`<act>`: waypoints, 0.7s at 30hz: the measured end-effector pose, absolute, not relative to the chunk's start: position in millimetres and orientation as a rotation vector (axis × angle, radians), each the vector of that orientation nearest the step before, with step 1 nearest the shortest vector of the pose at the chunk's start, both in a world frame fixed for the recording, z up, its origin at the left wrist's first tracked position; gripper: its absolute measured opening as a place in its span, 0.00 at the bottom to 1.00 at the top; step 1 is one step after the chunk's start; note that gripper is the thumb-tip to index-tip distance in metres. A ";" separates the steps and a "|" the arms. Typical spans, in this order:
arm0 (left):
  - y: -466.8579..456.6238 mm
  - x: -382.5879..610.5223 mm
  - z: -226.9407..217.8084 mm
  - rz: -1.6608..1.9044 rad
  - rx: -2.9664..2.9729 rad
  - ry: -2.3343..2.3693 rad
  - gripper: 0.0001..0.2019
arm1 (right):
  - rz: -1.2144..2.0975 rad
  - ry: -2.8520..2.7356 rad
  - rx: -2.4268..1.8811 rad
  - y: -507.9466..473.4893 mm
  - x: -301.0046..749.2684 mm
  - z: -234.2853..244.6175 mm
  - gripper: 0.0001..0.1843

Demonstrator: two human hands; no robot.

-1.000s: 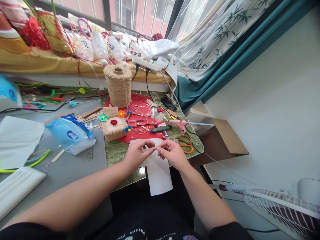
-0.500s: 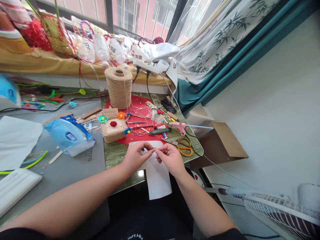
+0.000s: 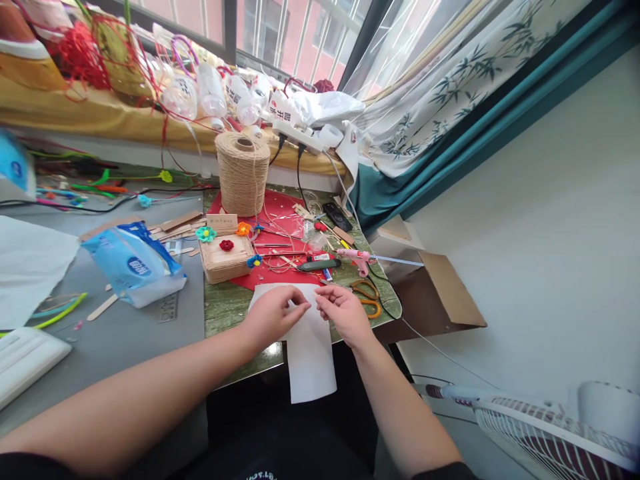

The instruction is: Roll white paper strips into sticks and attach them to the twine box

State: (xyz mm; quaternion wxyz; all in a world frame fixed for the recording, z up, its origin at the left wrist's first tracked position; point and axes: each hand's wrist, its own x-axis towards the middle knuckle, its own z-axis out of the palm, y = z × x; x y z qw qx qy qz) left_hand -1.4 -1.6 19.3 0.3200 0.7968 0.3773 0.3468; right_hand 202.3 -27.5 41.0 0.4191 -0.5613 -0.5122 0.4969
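Note:
Both hands hover over a white sheet of paper (image 3: 311,373) that hangs off the table's front edge. My left hand (image 3: 277,312) has thumb and forefinger pinched together; whatever lies between the tips is too small to name. A short gap to the right, my right hand (image 3: 343,313) also pinches, and what it holds, if anything, cannot be made out. Orange-handled scissors (image 3: 370,308) lie just beyond the right hand, partly covered by it. Behind the left hand sits a twine-wrapped box (image 3: 227,265) with a red flower (image 3: 227,245) on its lid and other small flowers around it.
A large twine spool (image 3: 243,177) stands on a red sheet (image 3: 285,272) behind the box. To the right are a pink glue gun (image 3: 357,257) and a dark-handled cutter (image 3: 319,265). A blue wipes pack (image 3: 135,263) lies left. An open cardboard box (image 3: 450,293) and fan (image 3: 555,427) flank the right side.
My fingertips, which met half a second ago, are now slightly apart. The whole view has shifted a little with the head.

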 end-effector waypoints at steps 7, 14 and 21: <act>-20.8 8.7 3.7 0.234 2.763 0.823 0.08 | 0.452 -2.090 -1.582 -5.2 187.3 8.2 0.07; -47.8 5.5 20.6 -0.128 2.698 1.020 0.24 | 0.258 -2.415 -1.528 7.6 174.4 -5.3 0.06; -50.7 3.0 25.0 -0.071 2.665 1.191 0.25 | 0.262 -2.464 -1.548 9.8 168.6 -6.7 0.07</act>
